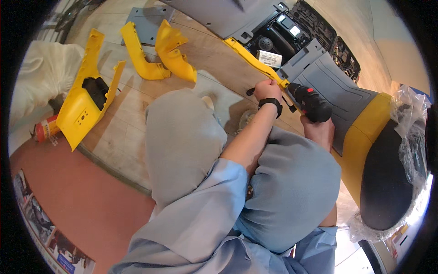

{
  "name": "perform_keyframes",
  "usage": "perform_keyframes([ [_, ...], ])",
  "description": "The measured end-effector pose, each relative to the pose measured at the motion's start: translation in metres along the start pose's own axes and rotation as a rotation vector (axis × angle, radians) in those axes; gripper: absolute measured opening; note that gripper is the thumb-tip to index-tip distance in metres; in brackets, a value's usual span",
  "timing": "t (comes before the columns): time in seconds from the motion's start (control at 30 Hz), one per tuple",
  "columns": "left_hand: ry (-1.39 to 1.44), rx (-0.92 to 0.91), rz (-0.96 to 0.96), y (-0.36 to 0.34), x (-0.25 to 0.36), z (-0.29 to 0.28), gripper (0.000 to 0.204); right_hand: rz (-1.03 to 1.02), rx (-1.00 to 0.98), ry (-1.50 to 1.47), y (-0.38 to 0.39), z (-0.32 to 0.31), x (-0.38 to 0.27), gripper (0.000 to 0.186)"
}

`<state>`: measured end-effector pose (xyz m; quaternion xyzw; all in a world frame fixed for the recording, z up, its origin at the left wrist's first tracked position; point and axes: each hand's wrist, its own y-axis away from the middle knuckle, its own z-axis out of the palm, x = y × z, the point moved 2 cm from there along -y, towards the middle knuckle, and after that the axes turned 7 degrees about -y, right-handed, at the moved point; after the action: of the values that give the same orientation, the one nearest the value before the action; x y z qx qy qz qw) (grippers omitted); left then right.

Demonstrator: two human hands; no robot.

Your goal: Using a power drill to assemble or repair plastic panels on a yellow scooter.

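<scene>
Nearby, loose yellow panels (86, 98) on floor (123, 132)

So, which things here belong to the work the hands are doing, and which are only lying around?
In use:
- left hand on the yellow trim strip
- right hand gripping the black power drill
- grey scooter panel

Lying about:
- three loose yellow panels
- red can
- white cloth

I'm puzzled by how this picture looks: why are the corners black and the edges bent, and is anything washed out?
Head view: fisheye lens, so a black rim frames the round image and the floorboards curve; glare whitens the plastic wrap at right; the drill and left hand are sharp.
</scene>
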<state>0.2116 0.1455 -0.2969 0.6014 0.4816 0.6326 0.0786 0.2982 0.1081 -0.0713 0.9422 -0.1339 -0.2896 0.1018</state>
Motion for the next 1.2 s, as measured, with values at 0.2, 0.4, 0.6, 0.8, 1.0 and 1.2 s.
perform_keyframes([
  [0.2, -0.048, -0.04, -0.016, 0.018, 0.013, -0.006, 0.017, -0.028, -0.027, -0.032, -0.007, -0.001, 0.014, 0.032],
  [0.4, -0.107, 0.001, -0.001, 0.007, 0.009, -0.019, 0.017, -0.004, -0.119, -0.006, -0.011, 0.01, 0.011, 0.036],
  [0.6, 0.084, 0.033, 0.054, -0.003, 0.002, 0.004, 0.014, -0.016, -0.178, 0.261, -0.03, -0.008, -0.022, 0.039],
  [0.8, 0.106, 0.01, 0.013, -0.009, -0.006, 0.014, 0.012, -0.077, -0.152, 0.28, -0.023, -0.008, -0.023, 0.033],
  [1.0, 0.01, 0.001, -0.043, -0.012, -0.01, 0.0, 0.016, 0.106, -0.331, -0.034, -0.029, 0.002, -0.006, 0.033],
  [1.2, 0.007, 0.012, -0.047, -0.003, 0.001, 0.0, 0.016, 0.372, -0.42, -0.322, -0.024, 0.0, -0.014, 0.023],
])
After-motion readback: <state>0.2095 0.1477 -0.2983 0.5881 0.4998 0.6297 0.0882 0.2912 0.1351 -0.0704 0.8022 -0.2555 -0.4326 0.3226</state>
